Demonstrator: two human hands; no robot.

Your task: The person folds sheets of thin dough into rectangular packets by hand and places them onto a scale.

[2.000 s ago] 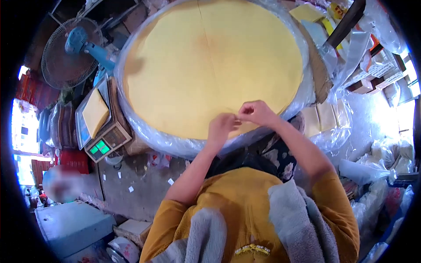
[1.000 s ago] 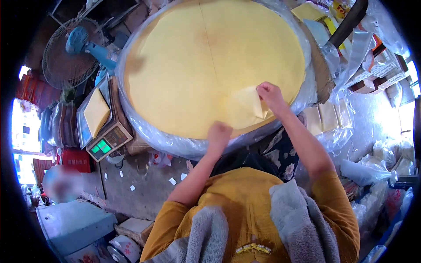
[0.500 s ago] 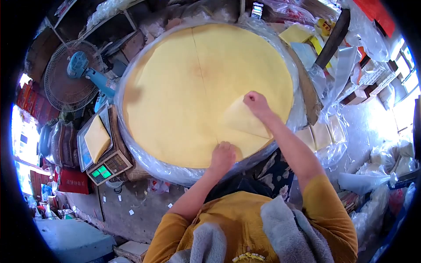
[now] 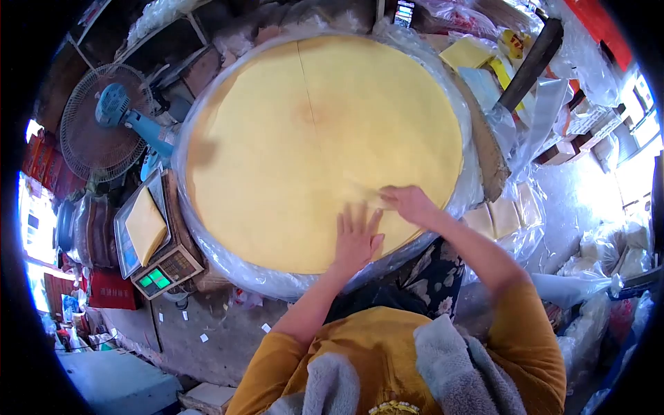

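A large round stack of thin yellow sheets, paper-like [image 4: 277,152], covers the round table in front of me, with a dark crease running down from its far edge. My left hand [image 4: 355,238] lies flat on its near part, fingers spread. Just to the right, my right hand [image 4: 409,205] has its fingers pinched together low over the sheets. A faint, blurred fold of the top sheet shows at those fingertips. The fingers partly hide what they grip.
Clear plastic wrap [image 4: 232,270] rings the table edge. At the left stand a scale [image 4: 169,270] bearing a yellow block [image 4: 144,225] and a fan [image 4: 107,121]. Wrapped yellow stacks [image 4: 505,216] lie at the right, and a dark post [image 4: 531,63] slants at the back right.
My right hand has come down and toward me, and the raised corner of the top sheet now lies much lower. My left hand has spread its fingers and shifted slightly forward.
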